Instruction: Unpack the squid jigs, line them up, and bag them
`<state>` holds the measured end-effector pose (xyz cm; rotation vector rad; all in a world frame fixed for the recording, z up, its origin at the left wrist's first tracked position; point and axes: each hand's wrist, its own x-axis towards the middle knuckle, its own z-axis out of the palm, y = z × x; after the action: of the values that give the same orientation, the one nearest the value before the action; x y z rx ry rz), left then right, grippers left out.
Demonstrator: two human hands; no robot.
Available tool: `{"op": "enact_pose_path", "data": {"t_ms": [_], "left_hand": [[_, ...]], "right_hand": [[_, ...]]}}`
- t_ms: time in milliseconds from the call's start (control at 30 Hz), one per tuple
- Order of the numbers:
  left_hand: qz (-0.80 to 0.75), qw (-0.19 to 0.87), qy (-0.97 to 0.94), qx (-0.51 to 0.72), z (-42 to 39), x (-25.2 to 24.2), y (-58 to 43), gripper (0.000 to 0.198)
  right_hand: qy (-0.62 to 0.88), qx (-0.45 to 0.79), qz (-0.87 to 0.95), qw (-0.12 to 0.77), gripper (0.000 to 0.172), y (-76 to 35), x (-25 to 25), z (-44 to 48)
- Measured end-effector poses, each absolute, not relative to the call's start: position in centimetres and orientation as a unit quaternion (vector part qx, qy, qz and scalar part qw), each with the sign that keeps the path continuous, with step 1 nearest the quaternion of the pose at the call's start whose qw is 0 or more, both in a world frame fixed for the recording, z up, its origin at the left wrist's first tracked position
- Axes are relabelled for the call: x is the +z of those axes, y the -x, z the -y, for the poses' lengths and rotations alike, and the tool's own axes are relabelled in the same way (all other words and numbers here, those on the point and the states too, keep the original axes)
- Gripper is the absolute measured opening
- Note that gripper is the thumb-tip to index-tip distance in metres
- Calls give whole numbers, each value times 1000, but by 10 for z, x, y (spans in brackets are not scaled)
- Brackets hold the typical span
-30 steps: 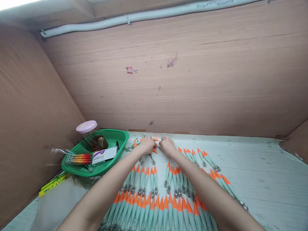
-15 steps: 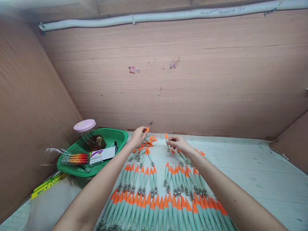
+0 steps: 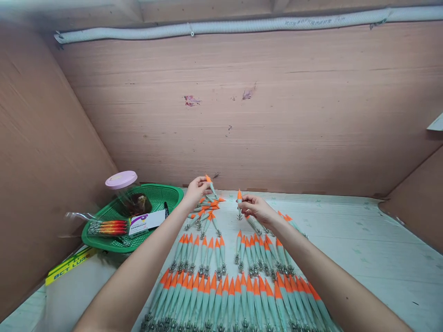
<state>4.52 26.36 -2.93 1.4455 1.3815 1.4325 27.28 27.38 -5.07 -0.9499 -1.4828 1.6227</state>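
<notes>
Between the thumb and fingers of my left hand (image 3: 197, 190) is a squid jig (image 3: 210, 182) with an orange tip and pale green body, tilted over a small heap of similar jigs (image 3: 209, 207). My right hand (image 3: 255, 206) pinches another squid jig (image 3: 239, 199), held upright with its orange tip up and its hooks downward. Below both hands, more jigs stand in rows: a shorter middle row split into a left group (image 3: 204, 251) and a right group (image 3: 259, 251), and a long front row (image 3: 224, 295). Some loose jigs lie partly hidden under my right hand and forearm.
To the left, a green basket (image 3: 178, 196) holds a jar with a pink lid (image 3: 121, 180), a bag of red-orange jigs (image 3: 112, 228), a white box (image 3: 147, 222) and a black marker (image 3: 166, 210). A yellow-topped plastic package (image 3: 71, 266) lies before it. A board wall (image 3: 277, 129) rises behind.
My left hand has lifted its jig slightly, and more of the jig's body now shows. My right hand still holds its jig upright, shifted very little.
</notes>
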Motion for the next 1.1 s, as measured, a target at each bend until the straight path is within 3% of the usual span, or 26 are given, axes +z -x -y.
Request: {"op": "enact_pose_path", "data": {"t_ms": [133, 233, 367, 467, 600, 767, 933, 1100], "left_hand": [[-446, 481, -543, 524, -236, -20, -68, 37], [-348, 593, -501, 526, -216, -16, -81, 37], [-304, 635, -480, 522, -205, -15, -87, 32], [-393, 595, -494, 498, -213, -25, -88, 27], [-558, 516, -496, 420, -238, -55, -102, 10], [-687, 413, -500, 328, -264, -86, -138, 10], [-741, 276, -553, 263, -257, -74, -121, 16], [-793, 147, -564, 176, -230, -53, -65, 15]], "right_hand": [[321, 666, 577, 347, 30, -277, -39, -264], [291, 676, 585, 340, 34, -279, -30, -253], [292, 658, 608, 336, 37, -281, -22, -242], [347, 613, 632, 323, 35, -282, -29, -248], [496, 487, 667, 269, 19, -276, -57, -272], [623, 298, 701, 175, 16, -262, -84, -288], [627, 215, 740, 114, 16, -262, -79, -278], [546, 234, 799, 93, 16, -233, -73, -266]]}}
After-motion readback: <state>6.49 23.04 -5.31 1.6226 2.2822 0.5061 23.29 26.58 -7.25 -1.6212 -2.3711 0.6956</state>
